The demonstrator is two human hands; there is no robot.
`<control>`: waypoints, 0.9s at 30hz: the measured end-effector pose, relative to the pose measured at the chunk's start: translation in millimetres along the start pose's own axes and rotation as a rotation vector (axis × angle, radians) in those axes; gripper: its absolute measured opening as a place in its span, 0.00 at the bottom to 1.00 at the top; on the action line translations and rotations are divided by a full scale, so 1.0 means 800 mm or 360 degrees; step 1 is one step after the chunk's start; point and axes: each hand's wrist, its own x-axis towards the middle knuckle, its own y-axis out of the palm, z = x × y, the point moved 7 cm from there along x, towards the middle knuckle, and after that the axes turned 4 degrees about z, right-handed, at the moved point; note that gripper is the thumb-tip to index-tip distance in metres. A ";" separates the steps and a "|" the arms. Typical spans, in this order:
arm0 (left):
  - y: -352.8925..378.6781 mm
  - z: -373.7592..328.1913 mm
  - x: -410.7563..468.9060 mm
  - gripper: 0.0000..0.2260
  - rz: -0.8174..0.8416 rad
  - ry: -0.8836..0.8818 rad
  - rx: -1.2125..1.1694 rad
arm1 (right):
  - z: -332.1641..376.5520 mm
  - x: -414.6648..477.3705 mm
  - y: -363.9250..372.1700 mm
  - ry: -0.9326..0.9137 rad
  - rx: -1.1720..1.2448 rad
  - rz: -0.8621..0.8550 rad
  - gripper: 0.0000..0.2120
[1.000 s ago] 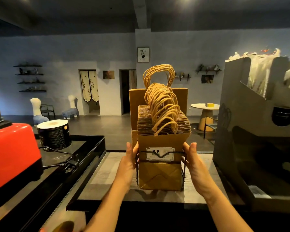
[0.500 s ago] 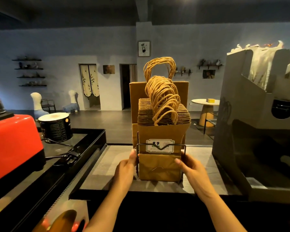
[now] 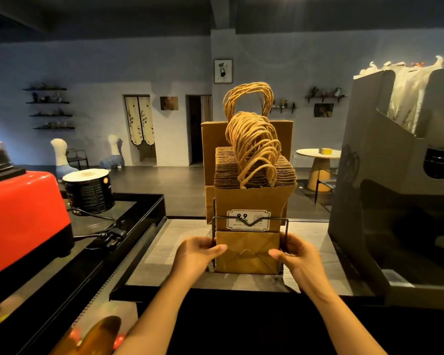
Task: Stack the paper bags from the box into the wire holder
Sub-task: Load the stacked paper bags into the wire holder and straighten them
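Note:
A thick stack of folded brown paper bags [image 3: 251, 206] with twisted cord handles [image 3: 254, 147] stands upright in a black wire holder [image 3: 285, 221] on the grey counter. The front bag carries a white label. My left hand [image 3: 198, 254] grips the holder's left side, its thumb across the front bag. My right hand [image 3: 297, 254] grips the right side, thumb likewise on the bag's front. A taller brown bag or box [image 3: 210, 142] stands right behind the stack; I cannot tell which.
A large grey cardboard box [image 3: 385, 201] holding white bags stands at the right. A red machine [image 3: 21, 216], a black tin [image 3: 87, 190] and a power cord lie on the black tray at the left. The counter's front edge [image 3: 215, 290] runs just below my hands.
Both hands slid down from the middle of the stack's sides to the lower part of the holder, and their thumbs came round onto the front bag. The holder stands where it was.

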 end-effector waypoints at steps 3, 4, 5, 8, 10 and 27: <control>-0.003 -0.006 0.005 0.13 0.0031 -0.0007 0.0036 | -0.001 0.007 0.000 -0.0018 0.0066 -0.0044 0.20; -0.006 -0.006 0.006 0.11 0.0059 -0.0006 0.0046 | -0.002 0.010 0.000 -0.0032 0.0092 -0.0063 0.18; -0.007 -0.007 0.007 0.11 0.0093 -0.0004 0.0057 | -0.001 0.012 0.000 -0.0051 0.0110 -0.0071 0.17; -0.009 -0.009 0.009 0.17 0.0190 -0.0009 0.0108 | 0.001 0.013 -0.002 -0.0067 0.0119 -0.0027 0.17; -0.009 -0.015 0.009 0.22 0.0138 0.0062 -0.0022 | 0.006 0.012 -0.005 -0.0102 0.0130 0.0023 0.21; 0.008 -0.018 0.007 0.27 0.0214 0.0118 -0.0102 | 0.010 0.021 0.011 0.0003 0.0079 0.0227 0.26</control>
